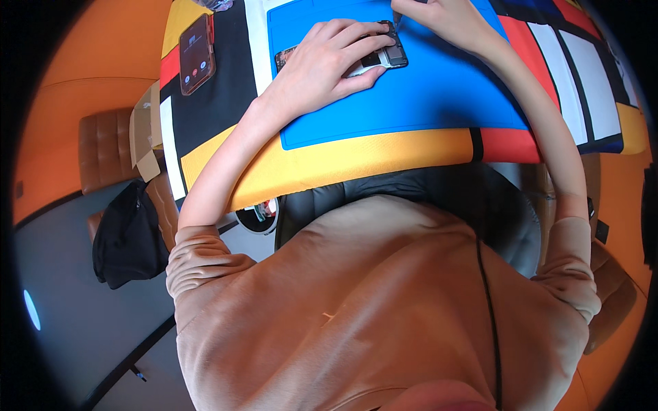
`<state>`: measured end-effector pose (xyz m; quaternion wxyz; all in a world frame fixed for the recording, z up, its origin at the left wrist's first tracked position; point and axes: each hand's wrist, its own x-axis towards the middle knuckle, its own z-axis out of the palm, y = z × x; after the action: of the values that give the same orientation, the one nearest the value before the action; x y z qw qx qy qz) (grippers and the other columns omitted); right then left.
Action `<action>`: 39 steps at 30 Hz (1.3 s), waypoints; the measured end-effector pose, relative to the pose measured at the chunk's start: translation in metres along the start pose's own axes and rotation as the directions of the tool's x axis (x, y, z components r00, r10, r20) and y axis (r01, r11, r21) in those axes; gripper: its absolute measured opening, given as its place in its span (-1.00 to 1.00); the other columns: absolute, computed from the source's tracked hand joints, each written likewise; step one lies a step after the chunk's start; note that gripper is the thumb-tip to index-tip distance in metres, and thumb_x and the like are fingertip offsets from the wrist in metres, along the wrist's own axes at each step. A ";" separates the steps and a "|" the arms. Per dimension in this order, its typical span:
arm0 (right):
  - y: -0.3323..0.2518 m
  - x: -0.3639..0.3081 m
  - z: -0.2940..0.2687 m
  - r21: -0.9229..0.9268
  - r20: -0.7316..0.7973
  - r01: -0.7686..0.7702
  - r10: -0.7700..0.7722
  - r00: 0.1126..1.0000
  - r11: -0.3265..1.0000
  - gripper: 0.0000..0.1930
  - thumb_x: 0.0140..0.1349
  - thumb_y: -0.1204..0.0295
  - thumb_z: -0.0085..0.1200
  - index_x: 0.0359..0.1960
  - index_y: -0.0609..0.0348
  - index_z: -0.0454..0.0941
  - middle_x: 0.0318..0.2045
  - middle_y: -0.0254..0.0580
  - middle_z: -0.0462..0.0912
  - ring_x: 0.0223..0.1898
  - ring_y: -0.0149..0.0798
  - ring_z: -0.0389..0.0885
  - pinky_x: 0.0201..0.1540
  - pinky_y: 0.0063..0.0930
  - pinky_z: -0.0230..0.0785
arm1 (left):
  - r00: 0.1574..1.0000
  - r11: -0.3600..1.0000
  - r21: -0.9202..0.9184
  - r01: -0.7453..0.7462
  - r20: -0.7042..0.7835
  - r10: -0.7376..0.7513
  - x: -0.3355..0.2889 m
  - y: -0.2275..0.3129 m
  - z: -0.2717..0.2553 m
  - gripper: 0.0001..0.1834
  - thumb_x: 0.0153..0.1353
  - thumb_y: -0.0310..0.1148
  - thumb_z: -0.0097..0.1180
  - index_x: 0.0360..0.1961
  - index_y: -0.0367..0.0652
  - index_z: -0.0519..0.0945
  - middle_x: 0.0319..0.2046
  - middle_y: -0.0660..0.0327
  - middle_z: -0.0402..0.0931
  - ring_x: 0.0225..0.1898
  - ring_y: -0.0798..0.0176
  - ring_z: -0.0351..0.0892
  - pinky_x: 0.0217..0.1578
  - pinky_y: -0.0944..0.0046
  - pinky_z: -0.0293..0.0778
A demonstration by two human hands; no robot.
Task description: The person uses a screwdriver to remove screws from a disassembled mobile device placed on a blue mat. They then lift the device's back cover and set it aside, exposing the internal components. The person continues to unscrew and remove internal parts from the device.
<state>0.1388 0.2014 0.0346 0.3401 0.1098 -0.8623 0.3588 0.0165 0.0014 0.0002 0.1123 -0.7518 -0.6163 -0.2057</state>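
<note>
An opened smartphone (396,56) with its inner parts bared lies on a blue mat (384,103) near the far side of the view. My left hand (336,58) rests across it, fingers spread over the inner parts and thumb along the near edge, holding it against the mat. Much of the phone's middle is hidden under that hand. Beyond its right end, my right hand (439,17) pinches a thin tool (397,18), whose tip points down at the phone's far right corner. The top edge of the picture cuts off part of this hand, and the tool's exact kind cannot be made out.
Another phone (197,55) in a reddish case lies left of the mat on the color-blocked tablecloth (343,161). A crumpled clear wrapper (221,5) is at the far left. Below the table's left end are a cardboard box (144,130), a black bag (130,236) and a bin (260,216).
</note>
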 end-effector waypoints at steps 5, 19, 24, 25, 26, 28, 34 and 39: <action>0.005 0.006 -0.002 -0.010 0.081 -0.089 0.089 0.993 0.996 -0.76 0.14 0.57 0.05 -0.15 0.19 0.36 -0.14 -0.09 0.54 -0.09 -0.15 0.49 0.05 -0.29 0.37 | 0.999 0.999 0.024 -0.041 0.023 0.040 -0.002 0.001 0.001 -0.64 0.42 -0.11 0.12 0.13 0.00 0.65 0.23 0.16 0.53 0.22 0.05 0.48 0.25 0.04 0.40; -0.003 0.004 -0.002 0.107 0.091 -0.065 0.055 0.994 0.992 -0.80 0.19 0.61 0.06 -0.19 0.19 0.34 -0.11 -0.06 0.63 -0.05 -0.13 0.59 0.02 -0.31 0.42 | 0.999 0.998 0.043 -0.033 0.041 0.032 -0.005 0.003 0.002 -0.68 0.46 -0.14 0.10 0.14 0.05 0.62 0.29 0.19 0.46 0.21 0.07 0.47 0.23 0.04 0.42; -0.002 0.006 0.002 0.012 0.073 -0.081 0.080 0.994 0.997 -0.79 0.18 0.59 0.06 -0.19 0.18 0.31 -0.06 -0.02 0.62 0.01 -0.13 0.57 0.10 -0.24 0.40 | 0.998 0.998 0.030 -0.057 0.016 0.056 -0.003 0.002 0.004 -0.68 0.45 -0.19 0.10 0.15 0.01 0.56 0.26 0.17 0.44 0.17 0.09 0.48 0.19 0.07 0.41; -0.001 0.006 0.002 -0.006 0.079 -0.065 0.066 0.995 0.998 -0.78 0.18 0.58 0.05 -0.18 0.18 0.30 -0.04 -0.01 0.61 0.02 -0.13 0.56 0.11 -0.23 0.39 | 0.998 0.998 0.034 -0.060 0.013 0.059 -0.003 0.002 0.004 -0.68 0.45 -0.19 0.10 0.15 0.01 0.56 0.26 0.18 0.44 0.17 0.09 0.48 0.19 0.07 0.41; -0.001 0.005 0.002 -0.024 0.086 -0.049 0.051 0.995 0.998 -0.77 0.19 0.58 0.05 -0.17 0.18 0.29 -0.02 0.00 0.60 0.04 -0.13 0.55 0.12 -0.22 0.38 | 0.998 0.997 0.039 -0.060 0.014 0.060 -0.004 0.003 0.004 -0.68 0.45 -0.19 0.10 0.15 0.01 0.56 0.26 0.18 0.44 0.17 0.09 0.48 0.19 0.07 0.41; -0.001 0.002 0.000 0.070 0.120 -0.070 0.062 0.991 0.995 -0.78 0.21 0.57 0.04 -0.15 0.17 0.29 0.00 0.03 0.58 0.05 -0.14 0.55 0.11 -0.25 0.39 | 0.999 0.999 0.023 -0.043 0.030 0.042 -0.004 0.003 0.004 -0.67 0.45 -0.19 0.10 0.17 0.01 0.56 0.25 0.17 0.45 0.16 0.09 0.48 0.19 0.07 0.40; 0.008 0.001 0.006 -0.115 0.022 -0.139 0.142 0.990 0.984 -0.75 0.32 0.52 0.05 0.00 0.25 0.39 -0.29 -0.15 0.55 -0.34 -0.29 0.51 -0.30 -0.35 0.37 | 0.998 1.000 0.003 -0.004 0.067 0.004 -0.003 0.004 0.003 -0.60 0.45 -0.20 0.09 0.26 0.02 0.52 0.20 0.15 0.49 0.17 0.09 0.46 0.21 0.07 0.37; 0.010 0.001 0.004 -0.116 0.093 0.108 -0.097 0.991 0.987 -0.71 0.24 0.59 0.07 -0.04 0.19 0.32 -0.02 -0.10 0.60 -0.19 -0.22 0.62 -0.10 -0.37 0.48 | 0.996 1.000 -0.001 0.017 0.084 -0.016 -0.003 0.006 0.001 -0.49 0.45 -0.18 0.09 0.39 0.04 0.45 0.21 0.14 0.46 0.17 0.10 0.44 0.23 0.07 0.35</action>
<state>0.1315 0.2060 0.0280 0.3263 0.1489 -0.8895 0.2830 0.0223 -0.0019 -0.0014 0.0842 -0.7548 -0.6265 -0.1753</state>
